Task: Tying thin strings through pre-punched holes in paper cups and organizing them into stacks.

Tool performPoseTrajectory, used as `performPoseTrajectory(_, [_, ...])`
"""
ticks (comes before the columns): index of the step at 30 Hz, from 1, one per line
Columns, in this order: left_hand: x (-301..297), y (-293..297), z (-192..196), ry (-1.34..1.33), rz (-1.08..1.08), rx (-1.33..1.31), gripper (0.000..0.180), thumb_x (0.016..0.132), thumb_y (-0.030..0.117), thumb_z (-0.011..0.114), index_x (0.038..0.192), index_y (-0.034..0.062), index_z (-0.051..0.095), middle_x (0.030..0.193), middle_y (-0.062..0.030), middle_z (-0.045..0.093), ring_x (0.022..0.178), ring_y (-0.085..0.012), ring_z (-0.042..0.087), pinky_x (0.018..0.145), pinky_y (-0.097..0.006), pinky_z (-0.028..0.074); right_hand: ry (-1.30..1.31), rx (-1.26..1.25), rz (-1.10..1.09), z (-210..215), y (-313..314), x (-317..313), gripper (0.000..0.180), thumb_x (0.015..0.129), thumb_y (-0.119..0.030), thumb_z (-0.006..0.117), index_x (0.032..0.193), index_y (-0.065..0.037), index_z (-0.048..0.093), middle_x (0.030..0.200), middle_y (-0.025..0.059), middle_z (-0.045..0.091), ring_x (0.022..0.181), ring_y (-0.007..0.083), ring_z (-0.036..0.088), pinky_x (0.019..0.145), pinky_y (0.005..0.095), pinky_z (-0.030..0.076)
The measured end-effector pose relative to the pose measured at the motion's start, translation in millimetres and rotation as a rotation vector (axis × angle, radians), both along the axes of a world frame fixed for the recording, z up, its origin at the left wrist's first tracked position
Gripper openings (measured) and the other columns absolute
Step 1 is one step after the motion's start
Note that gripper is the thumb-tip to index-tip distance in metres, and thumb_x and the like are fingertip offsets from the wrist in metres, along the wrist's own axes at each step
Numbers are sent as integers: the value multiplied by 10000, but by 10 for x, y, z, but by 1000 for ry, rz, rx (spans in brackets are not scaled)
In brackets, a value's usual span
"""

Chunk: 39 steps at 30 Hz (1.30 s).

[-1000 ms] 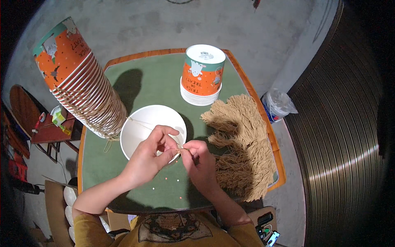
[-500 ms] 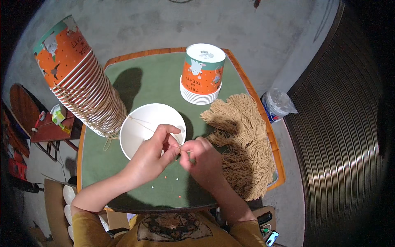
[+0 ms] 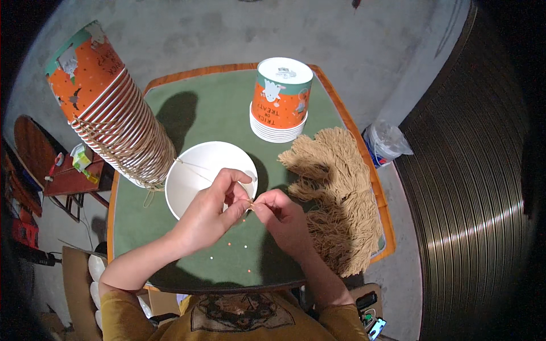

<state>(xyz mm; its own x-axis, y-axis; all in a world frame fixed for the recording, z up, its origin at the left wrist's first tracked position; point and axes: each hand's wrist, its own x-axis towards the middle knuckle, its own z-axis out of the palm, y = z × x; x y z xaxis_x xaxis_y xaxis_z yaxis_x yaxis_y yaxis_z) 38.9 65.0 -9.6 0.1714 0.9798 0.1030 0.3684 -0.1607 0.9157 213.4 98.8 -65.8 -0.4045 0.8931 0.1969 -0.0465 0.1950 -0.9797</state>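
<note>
A white paper bucket (image 3: 183, 193) stands mouth-up on the green tabletop. Tan string (image 3: 196, 171) runs from its left rim across the opening toward my fingers. At the bucket's right rim, my left hand (image 3: 206, 215) pinches the string between thumb and forefinger. My right hand (image 3: 286, 223) meets it there, thumb and fingertips closed on the same bit of string. The fingertips cover the string's end and any knot in it.
A tall leaning stack of orange buckets with string handles (image 3: 122, 122) rises at the left. Upside-down orange buckets (image 3: 280, 105) stand at the back. A heap of tan strings (image 3: 344, 199) lies along the right edge. Small orange and white dots (image 3: 229, 244) speckle the near tabletop.
My right thumb and fingers have shifted and straightened at the pinch, with the fingertips still against my left hand's. An orange dot now shows just below the hands.
</note>
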Motion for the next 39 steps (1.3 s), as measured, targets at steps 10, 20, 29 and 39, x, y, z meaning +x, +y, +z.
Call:
performPoseTrajectory(10, [14,-24,86,156,-92,52,431,873,-6,563,1268,38,396,835,-72,494,767,-182,520,713,-323,455,2,-90,5,-13,-3,-7,156,917,-183,561,935,-30,586,775,33,609,715,85,544,674,248,458])
performPoseTrajectory(20, [-111,4,23,450,-93,346,163,855,-28,526,1010,2,486,870,-161,488,822,-334,532,732,-403,442,-8,-33,35,-75,-44,-14,174,924,-181,541,972,-17,574,802,61,628,729,132,593,690,285,484])
performPoseTrajectory(29, [-128,-31,5,392,-33,275,108,854,-18,536,954,22,520,909,-133,478,859,-303,536,746,-364,441,-142,212,13,-98,-83,18,146,915,-152,530,978,-21,540,878,143,613,827,282,614,764,361,488])
performPoseTrajectory(39, [-64,-57,72,382,-47,192,75,847,-4,531,918,12,514,890,-117,486,813,-267,547,723,-340,449,-165,371,0,-149,-152,71,135,923,-134,529,1011,-34,508,921,138,600,841,296,603,762,369,488])
